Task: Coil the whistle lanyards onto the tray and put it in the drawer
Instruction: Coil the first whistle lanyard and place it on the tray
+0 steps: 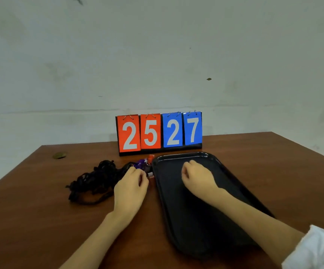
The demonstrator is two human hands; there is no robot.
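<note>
While two bare hands work at a brown table (40, 220), a black tray (196, 220) lies empty on its right half.

Left hand (131, 189), fingers curled, pinches at small purple and red whistles (144, 164) beside the tray's far left corner; whether it grips one is unclear. Right hand (197, 178) hovers loosely fisted over the tray, holding nothing visible. Tangled black lanyards (95, 181) lie left; a scoreboard (160, 133) reading 25 27 stands at the far edge.

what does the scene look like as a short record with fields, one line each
surface: brown wooden table
tray: black plastic rectangular tray, nothing coiled on it
lanyards: tangled black cord lanyards, left of tray
whistles: purple and red, blurred
scoreboard: flip scoreboard reading 25 27
left hand: at the pile's edge
right hand: loosely curled above tray
drawer: not visible
</note>
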